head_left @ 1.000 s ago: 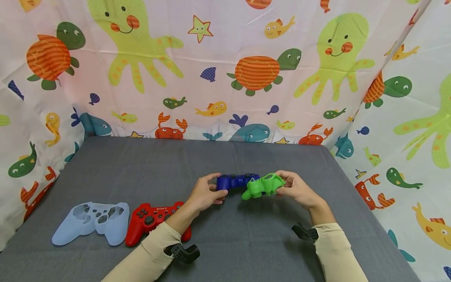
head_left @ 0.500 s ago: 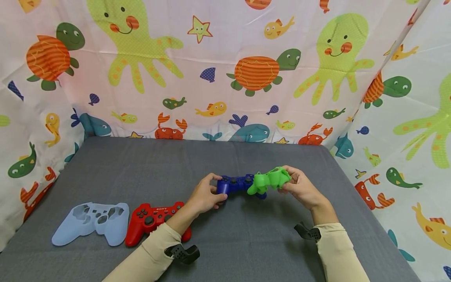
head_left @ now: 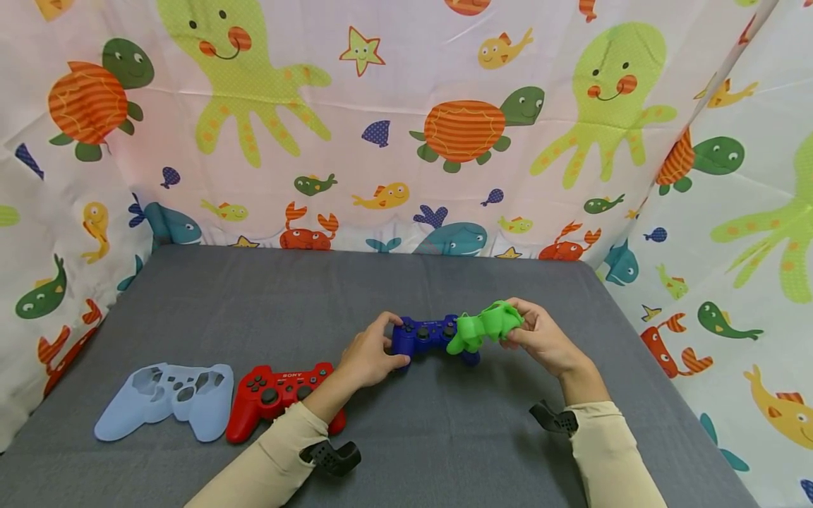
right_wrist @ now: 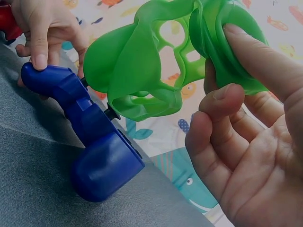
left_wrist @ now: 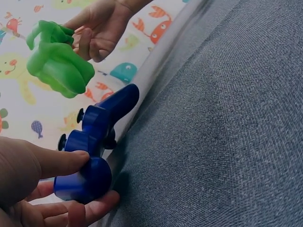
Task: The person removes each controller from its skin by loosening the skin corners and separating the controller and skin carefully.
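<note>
A blue game controller (head_left: 424, 334) is gripped at its left end by my left hand (head_left: 370, 356), thumb on the near side and fingers at the far side. In the left wrist view the blue controller (left_wrist: 97, 146) tilts with its thumbsticks to the left. My right hand (head_left: 547, 340) pinches one end of a limp green silicone controller cover (head_left: 485, 326). In the right wrist view the cover (right_wrist: 137, 61) shows its cut-out holes and hangs beside the thumbsticks. From the head it hides part of the controller's right side.
A red game controller (head_left: 267, 395) lies on the grey table (head_left: 444, 451) by my left forearm, which partly covers it. Left of it is a light blue silicone cover (head_left: 171, 395). A curtain with sea animals (head_left: 381, 141) hangs behind the table and at its sides.
My right hand has drawn the green cover a little to the right and up, uncovering more of the blue controller. The controller's face has turned more upward in my left hand.
</note>
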Motion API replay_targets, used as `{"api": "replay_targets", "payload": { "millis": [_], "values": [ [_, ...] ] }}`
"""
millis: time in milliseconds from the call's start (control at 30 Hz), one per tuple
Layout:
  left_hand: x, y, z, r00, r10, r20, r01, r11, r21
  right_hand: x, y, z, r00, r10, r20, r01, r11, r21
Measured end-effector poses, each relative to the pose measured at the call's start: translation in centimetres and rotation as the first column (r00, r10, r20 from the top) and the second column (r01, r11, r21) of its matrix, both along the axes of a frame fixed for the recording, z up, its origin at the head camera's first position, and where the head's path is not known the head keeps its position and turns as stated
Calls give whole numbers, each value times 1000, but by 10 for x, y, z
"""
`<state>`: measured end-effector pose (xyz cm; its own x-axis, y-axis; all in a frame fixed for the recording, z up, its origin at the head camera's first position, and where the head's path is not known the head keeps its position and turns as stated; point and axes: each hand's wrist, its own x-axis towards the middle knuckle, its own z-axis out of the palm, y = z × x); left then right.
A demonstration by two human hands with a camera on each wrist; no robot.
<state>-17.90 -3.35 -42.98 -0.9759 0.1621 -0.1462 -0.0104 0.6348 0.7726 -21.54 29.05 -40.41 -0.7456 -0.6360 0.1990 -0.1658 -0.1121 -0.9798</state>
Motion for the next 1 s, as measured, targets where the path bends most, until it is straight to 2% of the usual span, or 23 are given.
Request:
{"api": "replay_targets", "payload": {
  "millis": [233,600,833,1000],
  "values": [
    [2,2,0,999,-7,-47,3,997,-78,1,0,-1,1000,-16,20,16,1000,19],
    [1,2,-2,996,-6,-88,-7,990,-143,1,-4,1,999,1,41,-2,1000,8],
    [1,-1,2,995,-12,-101,-2,991,-134,1,-7,-1,999,31,23,-31,999,-17],
    [0,-4,7,984,61,-168,-77,993,-86,3,-15,-1,1000,-5,17,4,1000,12]
  ]
}}
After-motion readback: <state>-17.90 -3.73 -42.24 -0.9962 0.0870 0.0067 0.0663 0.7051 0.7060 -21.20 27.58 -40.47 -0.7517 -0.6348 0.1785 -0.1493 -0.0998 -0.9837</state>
